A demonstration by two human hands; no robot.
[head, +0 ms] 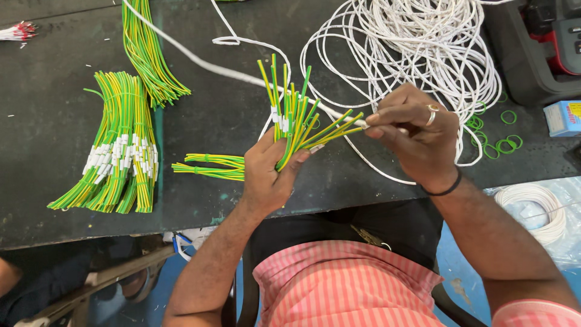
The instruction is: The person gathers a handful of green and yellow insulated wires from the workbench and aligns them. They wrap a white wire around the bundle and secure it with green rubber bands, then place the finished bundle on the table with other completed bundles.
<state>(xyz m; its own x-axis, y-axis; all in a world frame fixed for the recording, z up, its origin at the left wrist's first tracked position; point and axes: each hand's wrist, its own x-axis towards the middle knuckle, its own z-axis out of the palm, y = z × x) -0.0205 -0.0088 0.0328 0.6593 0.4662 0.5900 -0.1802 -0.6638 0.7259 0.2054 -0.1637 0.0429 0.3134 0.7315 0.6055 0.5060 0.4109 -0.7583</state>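
Note:
My left hand grips a fanned bunch of short green-and-yellow wires by their lower ends, some with small white sleeves. My right hand, with a ring and a dark wristband, pinches the tips of a few wires that stick out to the right, together with a small white piece. Both hands hover just above the dark worktable. A small tied bundle of the same wires lies flat just left of my left hand.
A large pile of sleeved green-yellow wires lies at the left, another bundle behind it. A loose coil of white cable fills the back right. Green rubber rings, a small blue box and a white coil in plastic sit at the right.

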